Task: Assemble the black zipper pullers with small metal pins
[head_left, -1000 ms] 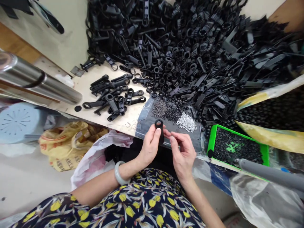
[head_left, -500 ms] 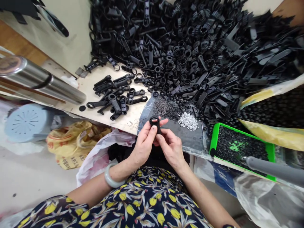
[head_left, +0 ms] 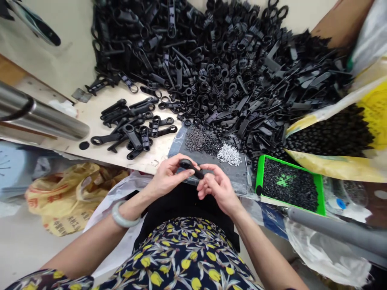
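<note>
Both of my hands are above the front edge of the worktop, at a black plastic lever-like part with a ring at one end (head_left: 187, 164). My left hand (head_left: 171, 175) pinches it near the ring, thumb on the near side. At the part's narrow end, the curled fingers of my right hand (head_left: 219, 187) close on the tip; what else they may hold is hidden. Just beyond lie a dark mat (head_left: 211, 165), a heap of small silver pins (head_left: 229, 154) and a heap of tiny dark pieces (head_left: 198, 139).
A large pile of black plastic parts (head_left: 211, 72) covers the back. Several similar ring-ended parts (head_left: 131, 135) lie at left, near a steel flask (head_left: 57, 121). To the right are a green tray (head_left: 260, 173) of small black pieces and an open yellow-white bag (head_left: 329, 163).
The part has swung from nearly upright to slanting, its narrow end now toward my right hand. My left hand has shifted left. The whole view has turned slightly to the right.
</note>
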`<state>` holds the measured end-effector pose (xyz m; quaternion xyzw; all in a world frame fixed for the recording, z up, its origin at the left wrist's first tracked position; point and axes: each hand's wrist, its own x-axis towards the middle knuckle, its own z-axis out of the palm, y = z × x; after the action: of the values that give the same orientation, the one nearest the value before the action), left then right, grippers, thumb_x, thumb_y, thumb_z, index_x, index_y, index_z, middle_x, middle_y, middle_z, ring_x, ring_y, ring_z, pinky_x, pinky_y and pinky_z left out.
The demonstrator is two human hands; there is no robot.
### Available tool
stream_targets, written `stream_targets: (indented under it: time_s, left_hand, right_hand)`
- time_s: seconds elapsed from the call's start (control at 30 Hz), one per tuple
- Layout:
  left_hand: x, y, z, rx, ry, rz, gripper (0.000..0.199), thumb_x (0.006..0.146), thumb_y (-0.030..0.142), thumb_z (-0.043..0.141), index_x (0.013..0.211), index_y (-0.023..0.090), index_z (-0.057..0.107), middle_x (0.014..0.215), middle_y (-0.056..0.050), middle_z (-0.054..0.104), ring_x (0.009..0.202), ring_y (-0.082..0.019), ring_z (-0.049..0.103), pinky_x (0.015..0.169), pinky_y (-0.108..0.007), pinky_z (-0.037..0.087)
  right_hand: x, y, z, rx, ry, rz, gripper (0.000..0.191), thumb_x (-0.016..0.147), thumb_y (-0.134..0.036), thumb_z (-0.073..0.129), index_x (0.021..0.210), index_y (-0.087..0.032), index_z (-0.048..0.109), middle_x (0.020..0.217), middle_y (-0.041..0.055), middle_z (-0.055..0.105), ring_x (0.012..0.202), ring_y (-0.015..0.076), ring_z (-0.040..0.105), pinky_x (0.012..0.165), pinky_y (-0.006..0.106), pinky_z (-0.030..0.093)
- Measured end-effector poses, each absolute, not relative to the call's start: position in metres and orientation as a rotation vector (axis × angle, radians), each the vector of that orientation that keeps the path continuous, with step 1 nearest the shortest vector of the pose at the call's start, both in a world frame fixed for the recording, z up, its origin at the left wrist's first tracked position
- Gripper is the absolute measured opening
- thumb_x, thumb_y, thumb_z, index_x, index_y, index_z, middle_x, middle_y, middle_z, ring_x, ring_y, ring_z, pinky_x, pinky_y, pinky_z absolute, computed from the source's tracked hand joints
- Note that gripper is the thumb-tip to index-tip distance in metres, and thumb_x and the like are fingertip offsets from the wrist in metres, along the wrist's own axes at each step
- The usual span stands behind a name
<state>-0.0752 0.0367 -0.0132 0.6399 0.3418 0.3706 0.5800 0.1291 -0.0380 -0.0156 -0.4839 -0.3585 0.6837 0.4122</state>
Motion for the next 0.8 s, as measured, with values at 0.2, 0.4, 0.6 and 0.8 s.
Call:
stream_targets:
  time_s: [0.2, 0.4, 0.6, 0.8]
  left_hand:
    - [-0.085, 0.074, -0.011, 2.309, 0.665, 0.550, 0.042, 0.093, 0.027, 0.071, 0.135, 0.028, 0.065, 0.156, -0.010, 0.055, 0.153, -0.034, 0.034, 0.123, -0.058, 0.032]
    - [-0.028, 0.106, 0.003, 2.458, 0.894, 0.762, 0.020, 0.103, 0.023, 0.054, 0.106, 0.020, 0.073, 0.107, -0.007, 0.076, 0.106, -0.024, 0.061, 0.098, -0.045, 0.046]
    - [0.048, 0.142, -0.023, 2.743, 0.975, 0.551, 0.012, 0.096, 0.024, 0.067, 0.091, 0.016, 0.075, 0.096, -0.012, 0.069, 0.102, -0.031, 0.054, 0.086, -0.046, 0.040]
    - [0.054, 0.150, -0.028, 2.639, 0.904, 0.594, 0.008, 0.092, 0.017, 0.068, 0.085, 0.017, 0.073, 0.094, -0.011, 0.070, 0.102, -0.031, 0.056, 0.089, -0.047, 0.038]
  right_hand:
    - [0.168, -0.028, -0.026, -1.629, -1.868, 0.881, 0.021, 0.106, -0.036, 0.054, 0.121, -0.025, 0.063, 0.087, 0.0022, 0.070, 0.077, 0.0171, 0.069, 0.073, 0.029, 0.055]
    - [0.170, -0.032, -0.030, -1.657, -2.282, 0.415, 0.022, 0.110, -0.030, 0.048, 0.122, -0.024, 0.065, 0.096, 0.0046, 0.071, 0.085, 0.0171, 0.069, 0.077, 0.027, 0.050]
    - [0.184, -0.046, -0.025, -1.615, -2.064, 0.480, 0.019, 0.108, -0.027, 0.051, 0.118, -0.023, 0.067, 0.096, 0.0035, 0.074, 0.082, 0.0170, 0.070, 0.079, 0.029, 0.051]
    - [0.211, -0.059, -0.017, -1.761, -1.763, 0.356, 0.016, 0.107, -0.025, 0.053, 0.112, -0.023, 0.069, 0.095, 0.0028, 0.073, 0.083, 0.0161, 0.070, 0.079, 0.029, 0.052]
